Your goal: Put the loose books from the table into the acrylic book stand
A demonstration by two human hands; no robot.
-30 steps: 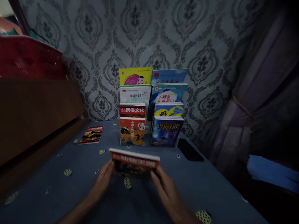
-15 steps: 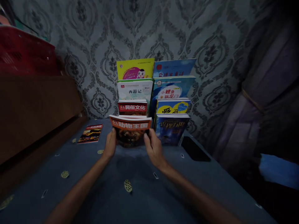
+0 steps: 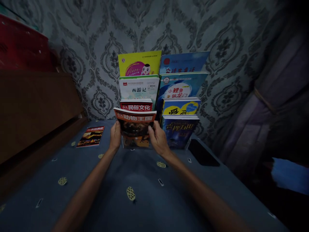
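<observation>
Between my two hands is a book [image 3: 135, 124] with an orange title band and a dark animal picture on its cover. My left hand [image 3: 115, 135] grips its left edge, and my right hand [image 3: 158, 138] pinches the right edge with the thumb in front. The book is raised in front of the left column of upright books, where a red-titled book [image 3: 136, 106], a white book [image 3: 138, 89] and a yellow book [image 3: 140, 62] rise in steps. To the right, a dark blue book [image 3: 177, 133] stands before a yellow-and-blue book [image 3: 180, 108] and two taller blue ones.
A small red and black book [image 3: 91, 136] lies flat on the patterned blue cloth [image 3: 96, 199] at left. The black slab-like object [image 3: 203, 153] lies right of the stacks. A wooden cabinet [image 3: 33, 112] bearing a red basket [image 3: 21, 45] borders the left; a curtain [image 3: 251, 122] hangs at right.
Both hands have lifted the orange-banded book, and the lower part of a book behind it now shows below. The view has shifted slightly.
</observation>
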